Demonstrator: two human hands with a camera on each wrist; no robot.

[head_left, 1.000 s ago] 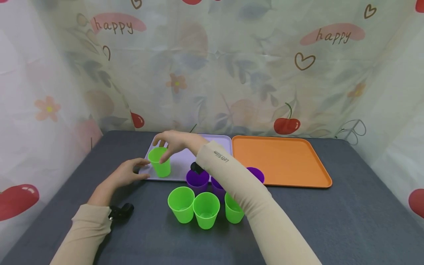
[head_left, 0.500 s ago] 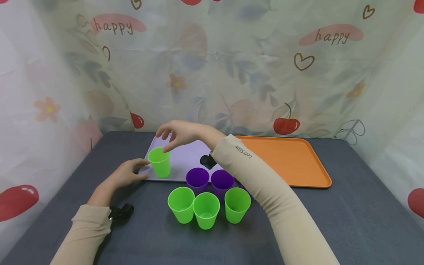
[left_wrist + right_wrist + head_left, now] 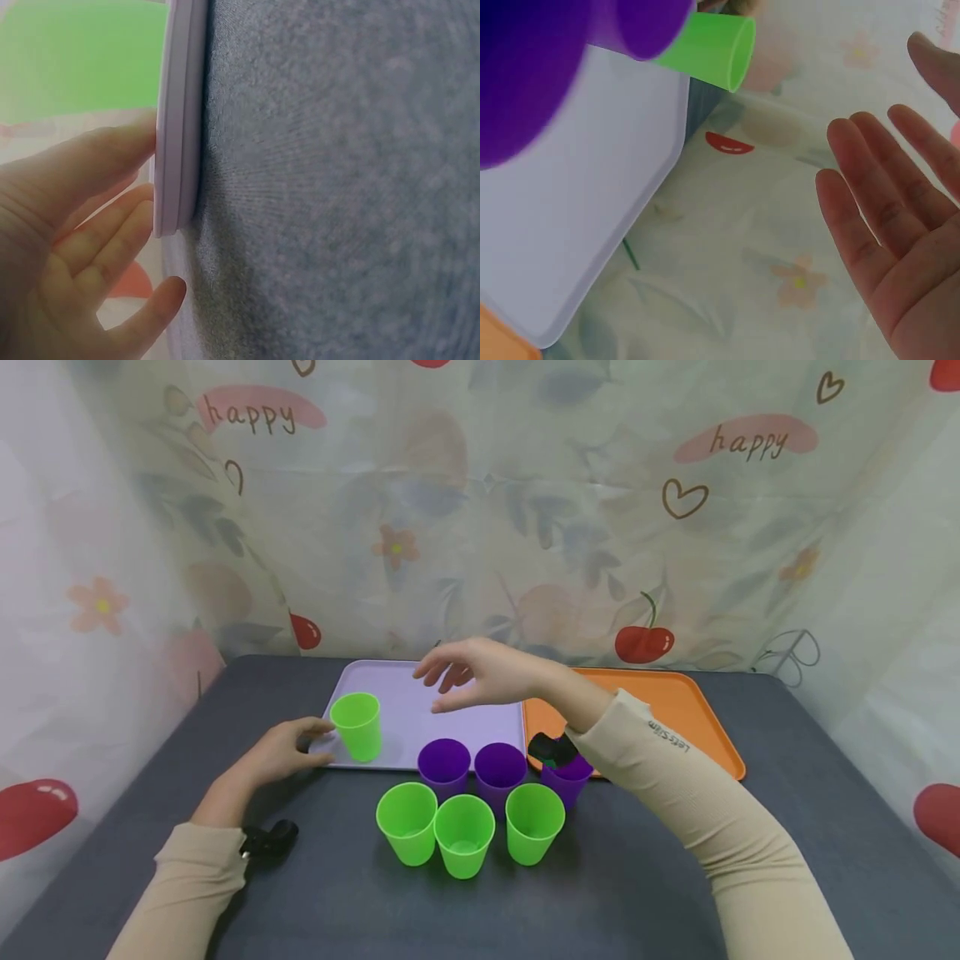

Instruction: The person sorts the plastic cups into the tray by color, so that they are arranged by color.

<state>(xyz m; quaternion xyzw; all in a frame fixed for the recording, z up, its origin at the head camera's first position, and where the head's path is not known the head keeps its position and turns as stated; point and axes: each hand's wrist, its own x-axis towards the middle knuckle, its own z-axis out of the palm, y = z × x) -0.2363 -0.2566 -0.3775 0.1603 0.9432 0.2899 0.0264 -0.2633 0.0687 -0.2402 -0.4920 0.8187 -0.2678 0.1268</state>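
In the head view a green cup [image 3: 357, 728] stands upright on the left part of the lavender tray [image 3: 420, 681]. My left hand [image 3: 281, 750] is at that tray's front left corner, beside the cup, with fingers loosely bent; in the left wrist view its fingertips are at the tray's rim [image 3: 178, 135]. Above the tray's right side hovers my right hand [image 3: 483, 675], holding nothing, its fingers relaxed and pointing left. In front of the trays stand three purple cups, the left one [image 3: 444, 768], the middle one [image 3: 500, 777] and the right one [image 3: 567, 781], partly covered by the right wrist camera.
Nearer me three more green cups stand in a row: left [image 3: 407, 822], middle [image 3: 464, 835] and right [image 3: 535, 823]. An orange tray [image 3: 675, 702] adjoins the lavender one, partly behind my right arm. A printed curtain [image 3: 487, 527] hangs behind the dark grey table [image 3: 645, 877].
My right hand has let go of the green cup on the lavender tray, risen and moved right. The cup stays in place, and the left hand has hardly moved.
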